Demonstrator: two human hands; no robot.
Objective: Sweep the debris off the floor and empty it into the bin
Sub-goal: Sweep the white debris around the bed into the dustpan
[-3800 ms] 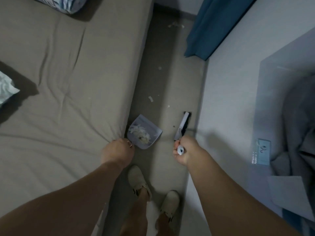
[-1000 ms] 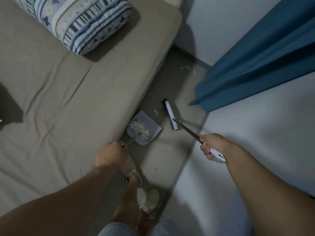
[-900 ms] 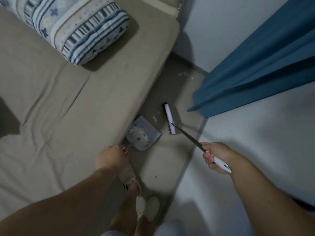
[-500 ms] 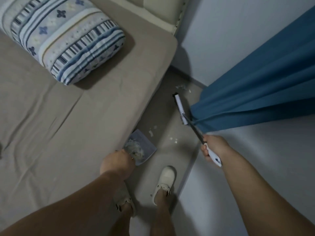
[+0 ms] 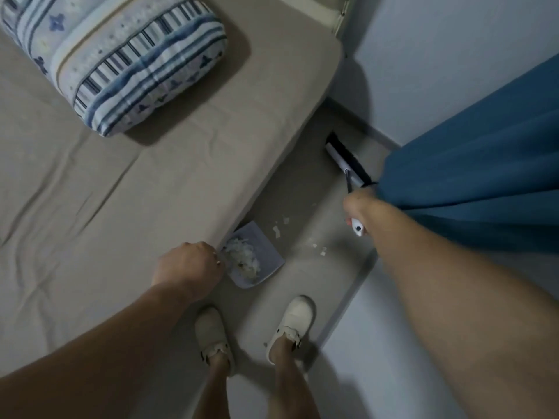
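Item: broom (image 5: 348, 162), light, stiff; right hand (image 5: 360, 207) wrapped round its handle, head on floor by curtain (image 5: 472, 176). Dustpan (image 5: 257, 255) beside bed (image 5: 181, 176), part-filled; left hand (image 5: 190, 264) curled, apparently on its handle. Debris (image 5: 276, 231): loose, featherweight scraps; scatters easily.

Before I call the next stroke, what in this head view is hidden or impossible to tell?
- Bin: outside the head view.
- Dustpan handle: covered by the left hand.
- Broom handle middle: hidden inside the right hand.
- Floor under the blue curtain: covered by its hem.
- Floor behind the broom head in the corner: hidden, debris there unknowable.
- Scraps: too small and dim to identify.
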